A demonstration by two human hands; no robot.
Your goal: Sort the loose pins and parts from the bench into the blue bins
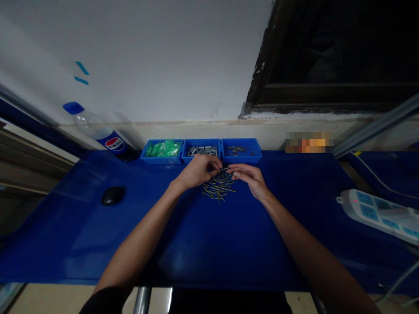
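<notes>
left hand (197, 170), right hand (255, 180) at loose pile of thin brassy-and-dark metal pins (218, 189) on smooth blue tabletop (212, 244); fingers (244, 167) bent, cannot tell if grasping. seemingly picking through; next move calls for light pinch.

From where I stand, the desk (203, 248) is a broad, glossy blue surface, its plain front stretch running out in front of the loose heap of slim screws (218, 192), brassy and dark, that lies criss-crossed straight on the top. Just behind that heap, three shallow blue bins sit in a row, side by side: the left bin (162, 161) behind and to its left, the middle bin (202, 141) behind it, the right bin (244, 159) behind and to its right. A cola bottle (111, 141) stands farther left and back from the heap. Well left of it rests a black mouse (113, 196); well right, a white power strip (381, 213).
</notes>
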